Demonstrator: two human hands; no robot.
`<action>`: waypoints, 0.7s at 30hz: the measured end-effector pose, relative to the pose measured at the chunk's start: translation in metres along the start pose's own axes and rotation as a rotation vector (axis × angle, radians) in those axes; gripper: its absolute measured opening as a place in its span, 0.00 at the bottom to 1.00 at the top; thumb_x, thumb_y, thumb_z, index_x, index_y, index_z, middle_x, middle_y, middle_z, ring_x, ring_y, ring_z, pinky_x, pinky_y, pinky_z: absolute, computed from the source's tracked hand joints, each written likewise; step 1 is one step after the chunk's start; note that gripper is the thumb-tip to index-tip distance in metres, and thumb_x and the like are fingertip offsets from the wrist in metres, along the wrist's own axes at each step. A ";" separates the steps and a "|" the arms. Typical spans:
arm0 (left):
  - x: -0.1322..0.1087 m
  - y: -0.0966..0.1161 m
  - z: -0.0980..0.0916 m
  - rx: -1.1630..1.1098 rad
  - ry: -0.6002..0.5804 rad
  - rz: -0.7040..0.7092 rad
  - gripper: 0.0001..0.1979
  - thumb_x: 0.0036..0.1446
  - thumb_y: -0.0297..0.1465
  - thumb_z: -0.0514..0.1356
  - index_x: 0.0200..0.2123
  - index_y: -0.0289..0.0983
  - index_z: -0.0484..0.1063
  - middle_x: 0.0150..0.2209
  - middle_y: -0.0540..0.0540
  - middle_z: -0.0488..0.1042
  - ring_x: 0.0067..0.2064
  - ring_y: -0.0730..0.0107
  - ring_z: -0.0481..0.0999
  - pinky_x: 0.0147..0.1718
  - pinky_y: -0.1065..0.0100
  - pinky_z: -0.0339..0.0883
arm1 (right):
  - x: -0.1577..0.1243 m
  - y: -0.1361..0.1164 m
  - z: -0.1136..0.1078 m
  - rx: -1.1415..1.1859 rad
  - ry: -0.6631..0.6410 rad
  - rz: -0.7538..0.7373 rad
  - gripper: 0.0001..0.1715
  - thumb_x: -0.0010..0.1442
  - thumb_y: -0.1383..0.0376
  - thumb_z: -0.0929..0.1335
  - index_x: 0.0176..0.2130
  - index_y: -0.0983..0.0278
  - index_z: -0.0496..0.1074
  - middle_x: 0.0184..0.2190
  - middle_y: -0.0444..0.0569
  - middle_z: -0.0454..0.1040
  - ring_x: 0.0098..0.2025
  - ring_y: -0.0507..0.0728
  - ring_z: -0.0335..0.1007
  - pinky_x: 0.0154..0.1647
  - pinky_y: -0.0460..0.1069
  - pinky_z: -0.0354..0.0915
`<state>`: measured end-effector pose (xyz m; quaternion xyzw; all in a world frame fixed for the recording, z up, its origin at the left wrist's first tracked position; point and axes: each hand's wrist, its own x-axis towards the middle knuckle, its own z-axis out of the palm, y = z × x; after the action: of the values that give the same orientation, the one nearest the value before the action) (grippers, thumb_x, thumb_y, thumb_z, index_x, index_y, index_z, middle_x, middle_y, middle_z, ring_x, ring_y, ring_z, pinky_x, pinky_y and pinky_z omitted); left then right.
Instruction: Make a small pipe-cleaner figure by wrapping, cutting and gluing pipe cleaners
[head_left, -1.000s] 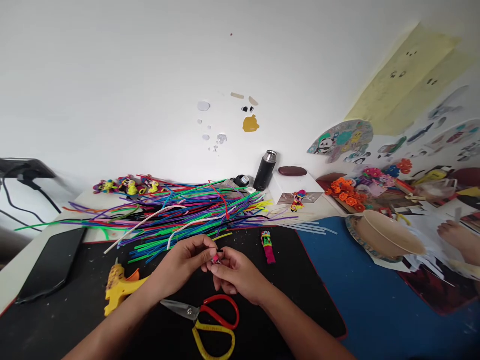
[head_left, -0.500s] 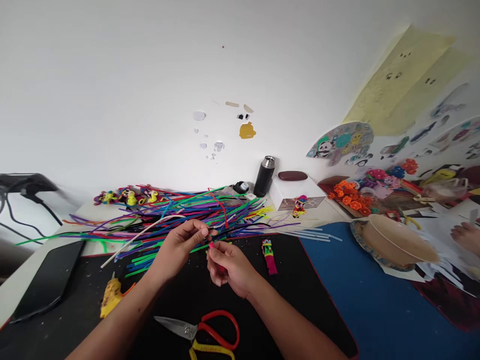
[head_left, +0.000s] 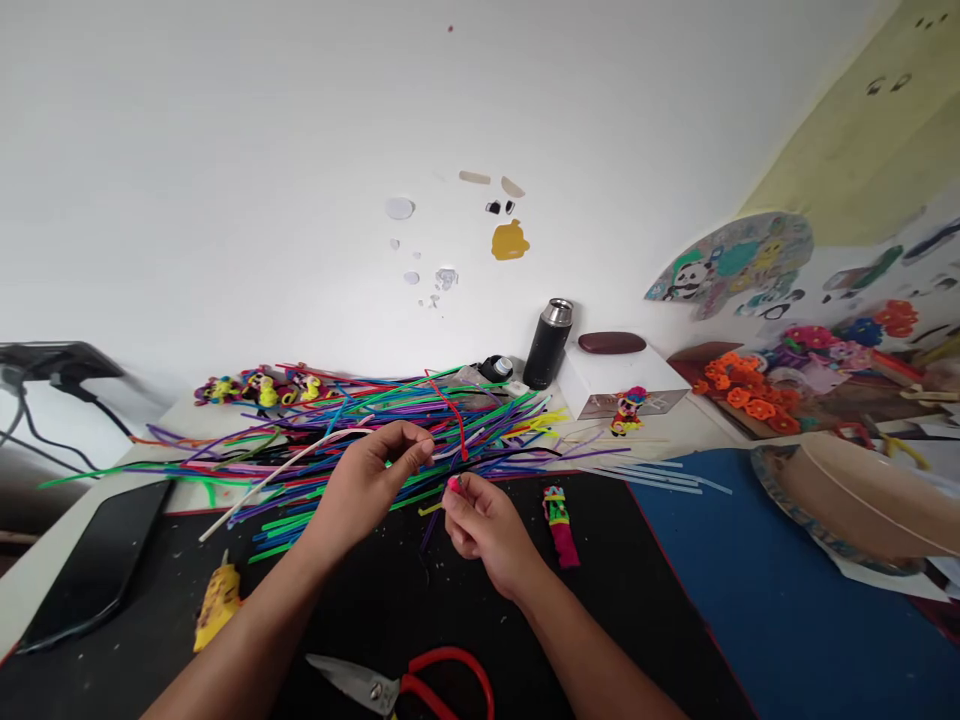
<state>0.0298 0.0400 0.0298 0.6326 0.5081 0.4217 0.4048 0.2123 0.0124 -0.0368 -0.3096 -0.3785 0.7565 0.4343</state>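
Note:
My left hand (head_left: 379, 480) is raised in front of the pile of pipe cleaners (head_left: 300, 490), thumb and forefinger pinched together. Whatever sits in that pinch is too small to make out. A small pink fuzzy piece (head_left: 454, 484), which looks like pipe cleaner, pokes out from the fingertips of my right hand (head_left: 484, 525); the curled fingers hide the rest. The two hands are apart by a narrow gap. On the black mat (head_left: 480, 640), right of my right hand, lies a small pipe-cleaner figure (head_left: 559, 528) with a magenta lower part.
Scissors (head_left: 386, 690) with red and yellow handles lie near me. A yellow glue gun (head_left: 218, 605) and a black phone (head_left: 97, 565) are at left. Behind stand a black flask (head_left: 548, 348) and a white box (head_left: 611, 375) with a doll (head_left: 628, 411). A bowl (head_left: 877, 490) is at right.
My hands have drawn apart, the right one moving right with the pink piece. The view has shifted, so the scissors sit lower and the bowl farther right.

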 end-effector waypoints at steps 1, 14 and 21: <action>-0.001 0.001 0.000 0.031 -0.004 0.000 0.16 0.65 0.47 0.64 0.37 0.39 0.77 0.33 0.48 0.78 0.37 0.64 0.76 0.40 0.66 0.69 | 0.000 -0.002 -0.001 -0.009 0.002 -0.004 0.31 0.57 0.42 0.79 0.36 0.62 0.68 0.18 0.33 0.61 0.18 0.45 0.42 0.19 0.45 0.37; -0.008 0.012 0.007 0.225 0.021 0.048 0.13 0.61 0.44 0.66 0.34 0.41 0.80 0.31 0.50 0.81 0.33 0.65 0.77 0.34 0.68 0.68 | -0.003 -0.008 -0.005 -0.118 0.051 -0.095 0.38 0.59 0.34 0.73 0.24 0.61 0.64 0.17 0.33 0.52 0.18 0.46 0.40 0.21 0.47 0.38; -0.011 0.013 0.012 0.268 -0.058 0.049 0.14 0.63 0.45 0.65 0.35 0.40 0.81 0.30 0.51 0.81 0.33 0.66 0.78 0.35 0.68 0.67 | -0.005 0.001 0.002 -0.341 0.153 -0.146 0.37 0.61 0.34 0.70 0.23 0.58 0.58 0.18 0.34 0.49 0.19 0.47 0.41 0.21 0.48 0.40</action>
<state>0.0432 0.0266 0.0367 0.7051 0.5322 0.3417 0.3208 0.2121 0.0066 -0.0358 -0.4072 -0.4883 0.6222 0.4568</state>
